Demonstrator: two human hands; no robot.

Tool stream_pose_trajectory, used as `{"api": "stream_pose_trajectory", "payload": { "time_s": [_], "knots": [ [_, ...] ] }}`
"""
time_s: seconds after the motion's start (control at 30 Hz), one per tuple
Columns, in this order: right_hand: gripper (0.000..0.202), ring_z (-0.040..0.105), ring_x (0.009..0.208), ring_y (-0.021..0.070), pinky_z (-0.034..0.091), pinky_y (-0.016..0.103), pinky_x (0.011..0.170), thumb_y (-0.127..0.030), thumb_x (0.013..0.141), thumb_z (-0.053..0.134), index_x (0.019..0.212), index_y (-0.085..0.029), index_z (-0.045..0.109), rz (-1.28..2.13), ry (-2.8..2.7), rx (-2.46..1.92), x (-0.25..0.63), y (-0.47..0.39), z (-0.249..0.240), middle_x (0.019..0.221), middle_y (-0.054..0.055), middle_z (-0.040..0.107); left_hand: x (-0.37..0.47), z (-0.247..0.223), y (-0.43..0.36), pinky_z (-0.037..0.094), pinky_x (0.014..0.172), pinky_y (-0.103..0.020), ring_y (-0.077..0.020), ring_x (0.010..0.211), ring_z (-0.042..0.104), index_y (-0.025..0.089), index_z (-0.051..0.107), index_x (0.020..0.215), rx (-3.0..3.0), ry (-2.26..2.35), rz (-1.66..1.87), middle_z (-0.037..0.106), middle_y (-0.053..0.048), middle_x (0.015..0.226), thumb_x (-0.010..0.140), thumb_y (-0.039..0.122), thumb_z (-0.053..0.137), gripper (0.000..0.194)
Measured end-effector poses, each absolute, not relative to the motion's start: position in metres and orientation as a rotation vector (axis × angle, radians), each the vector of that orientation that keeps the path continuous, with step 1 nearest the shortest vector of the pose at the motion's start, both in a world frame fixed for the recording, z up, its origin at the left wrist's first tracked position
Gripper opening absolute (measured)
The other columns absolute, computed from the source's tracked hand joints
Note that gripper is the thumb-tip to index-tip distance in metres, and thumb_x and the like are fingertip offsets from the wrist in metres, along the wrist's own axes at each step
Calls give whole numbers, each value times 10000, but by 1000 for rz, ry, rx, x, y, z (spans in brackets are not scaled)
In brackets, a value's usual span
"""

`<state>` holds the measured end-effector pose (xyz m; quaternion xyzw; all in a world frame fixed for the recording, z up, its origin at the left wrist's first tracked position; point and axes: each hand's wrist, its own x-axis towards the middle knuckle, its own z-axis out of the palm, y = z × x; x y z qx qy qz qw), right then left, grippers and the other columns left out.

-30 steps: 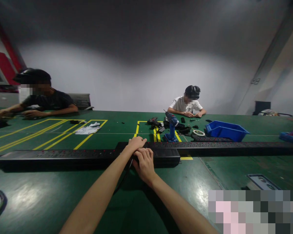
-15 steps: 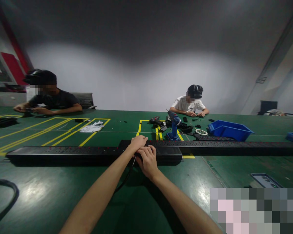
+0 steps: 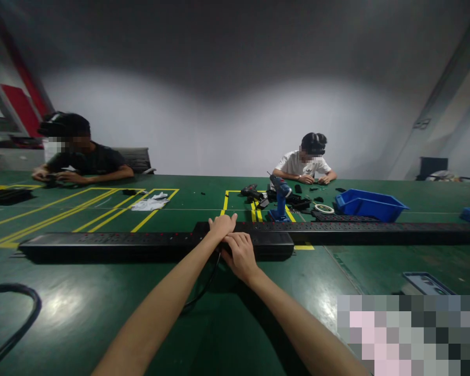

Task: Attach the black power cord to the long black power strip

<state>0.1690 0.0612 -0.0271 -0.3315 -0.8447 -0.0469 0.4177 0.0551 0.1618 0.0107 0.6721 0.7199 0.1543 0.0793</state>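
Note:
A long black power strip (image 3: 113, 245) lies across the green table, close in front of me. My left hand (image 3: 221, 226) rests on its top near the right part, fingers bent over the far side. Just right of it, touching it, my right hand (image 3: 241, 251) grips the near edge and top of the same strip. A thin black cable (image 3: 207, 287) runs from under my hands toward me. Behind, a second long black strip (image 3: 376, 232) reaches to the right, partly hidden by the first one.
Beyond the strips are a blue cordless drill (image 3: 281, 196), a blue bin (image 3: 370, 205), black parts and white cloth (image 3: 151, 202). Two people sit across the table (image 3: 196, 183). A thick cable (image 3: 31, 313) curls at the left; a grey tray (image 3: 426, 283) lies right.
The view has shifted slightly, so most things appear a little to the right and higher. My right hand's fingers lie slightly flatter on the strip; both hands remain at the same place.

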Motion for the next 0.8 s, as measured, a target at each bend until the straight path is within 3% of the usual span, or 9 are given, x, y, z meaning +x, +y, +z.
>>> {"api": "stream_pose_trajectory", "payload": {
  "time_s": [0.13,0.4,0.63,0.8],
  "knots": [
    [204,517,1063,238,345,391,924,-281,906,558,1082,-190,603,-100,-2117,-836,171,64,-26,1133,86,632,56,11,162,345,976,-531,-343,1113,585,168,686,1026,1996,2164,439,667,-196,1141,915,588,211,643],
    [214,512,1052,243,351,385,909,-283,885,578,1075,-186,599,-112,-2117,-893,171,63,-25,1133,94,626,57,14,160,336,963,-561,-355,1071,604,155,695,995,1969,2184,499,688,-198,1080,923,559,204,639],
    [315,499,1108,258,393,411,927,-253,860,609,1167,-190,582,-103,-2152,-846,172,74,-21,1199,110,596,36,13,167,424,911,-422,-287,1073,610,228,690,1060,1852,1959,902,698,-106,1120,936,495,269,513],
    [264,538,1065,239,437,383,926,-220,855,602,1116,-183,615,-66,-2249,-786,173,85,-13,1138,104,620,29,19,169,467,843,-306,-234,977,641,160,696,1036,1863,1648,1022,722,-93,1045,909,560,358,539]
  ]
}}
